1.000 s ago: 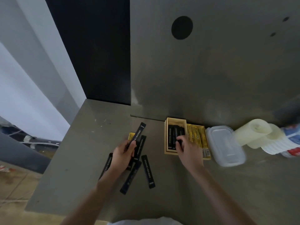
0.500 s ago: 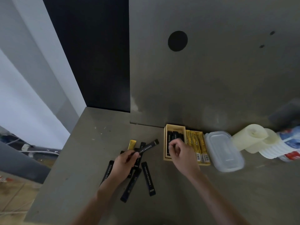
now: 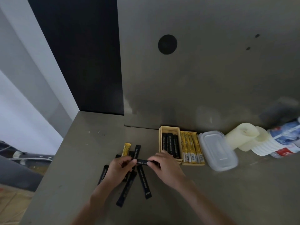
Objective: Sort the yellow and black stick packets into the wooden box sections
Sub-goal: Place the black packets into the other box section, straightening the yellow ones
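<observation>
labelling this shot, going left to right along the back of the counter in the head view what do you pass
yellow packet → wooden box's black section → its yellow section → plastic container → white roll → cup stack → bottles

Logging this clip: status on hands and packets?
Both hands, left and right, pinch one black packet. Wooden box part filled. One yellow packet still loose. Nothing blocking.

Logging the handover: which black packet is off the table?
The black packet held crosswise between left hand and right hand; the others lie flat below.
</observation>
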{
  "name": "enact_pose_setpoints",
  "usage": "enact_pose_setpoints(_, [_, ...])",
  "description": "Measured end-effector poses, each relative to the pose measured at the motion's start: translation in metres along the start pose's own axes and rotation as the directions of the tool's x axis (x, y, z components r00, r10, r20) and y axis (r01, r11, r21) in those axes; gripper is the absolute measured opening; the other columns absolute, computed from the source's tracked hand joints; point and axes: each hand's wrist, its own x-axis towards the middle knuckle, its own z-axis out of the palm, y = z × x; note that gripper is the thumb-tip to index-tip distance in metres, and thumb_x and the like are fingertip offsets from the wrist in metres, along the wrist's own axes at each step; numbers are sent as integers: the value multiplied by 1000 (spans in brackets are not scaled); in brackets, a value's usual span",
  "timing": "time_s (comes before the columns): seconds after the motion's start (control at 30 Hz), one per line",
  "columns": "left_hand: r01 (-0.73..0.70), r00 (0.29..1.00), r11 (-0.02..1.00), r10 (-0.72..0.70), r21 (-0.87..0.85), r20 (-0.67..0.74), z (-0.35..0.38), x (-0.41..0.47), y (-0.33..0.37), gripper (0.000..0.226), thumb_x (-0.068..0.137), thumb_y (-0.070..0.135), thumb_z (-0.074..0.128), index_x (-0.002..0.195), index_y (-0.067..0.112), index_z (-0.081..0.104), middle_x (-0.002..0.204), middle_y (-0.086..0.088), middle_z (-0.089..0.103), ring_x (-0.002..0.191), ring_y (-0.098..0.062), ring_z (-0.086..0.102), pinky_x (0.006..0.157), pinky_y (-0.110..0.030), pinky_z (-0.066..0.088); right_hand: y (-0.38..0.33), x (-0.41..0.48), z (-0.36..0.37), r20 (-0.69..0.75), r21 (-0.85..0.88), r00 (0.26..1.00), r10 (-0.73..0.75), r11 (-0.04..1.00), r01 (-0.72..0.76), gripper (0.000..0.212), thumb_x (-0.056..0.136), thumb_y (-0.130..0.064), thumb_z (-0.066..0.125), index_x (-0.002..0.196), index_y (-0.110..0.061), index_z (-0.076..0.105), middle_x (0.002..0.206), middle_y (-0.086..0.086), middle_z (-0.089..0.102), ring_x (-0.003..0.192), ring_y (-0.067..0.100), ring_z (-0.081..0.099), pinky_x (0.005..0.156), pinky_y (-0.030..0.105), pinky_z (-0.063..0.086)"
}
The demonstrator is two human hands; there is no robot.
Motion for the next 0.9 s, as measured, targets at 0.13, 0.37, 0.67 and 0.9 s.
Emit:
enact_pose_setpoints(0.13, [39, 998, 993, -43, -109, -38, 0, -1, 0, 29, 96, 41, 55, 79, 23, 71, 62, 0, 62, 53, -7, 52, 55, -21, 43, 6, -2, -15, 0, 290, 985, 175, 942, -167, 18, 99, -40, 56, 107, -27, 66, 93, -10, 68, 79, 5, 61, 70, 19, 52])
enact_pose_setpoints(0.37, [67, 995, 992, -74, -107, -64, 2, 1, 2, 32, 98, 40, 52, 76, 22, 67, 64, -7, 63, 56, -10, 59, 60, -19, 48, 65, -10, -57, 119, 928, 741, 661, 191, -319, 24, 95, -24, 65, 111, -7, 70, 94, 5, 75, 90, 21, 66, 70, 31, 48])
enact_pose_setpoints(0.67, [67, 993, 990, -78, -122, -84, 3, -2, 2, 29, 99, 36, 53, 84, 19, 70, 61, -1, 61, 52, -6, 52, 52, -17, 44, 69, -24, -42, 239, 963, 741, 627, -53, -266, 28, 92, -12, 68, 119, -7, 67, 105, 14, 74, 91, 23, 70, 63, 27, 61])
enact_pose_setpoints(0.9, [65, 994, 988, -77, -137, -81, 3, -1, 2, 28, 99, 35, 53, 83, 19, 70, 61, -2, 61, 51, -9, 50, 51, -21, 43, 73, -19, -49, 263, 948, 708, 655, -41, -315, 23, 99, -21, 60, 114, -3, 61, 98, 14, 71, 91, 29, 74, 58, 32, 63])
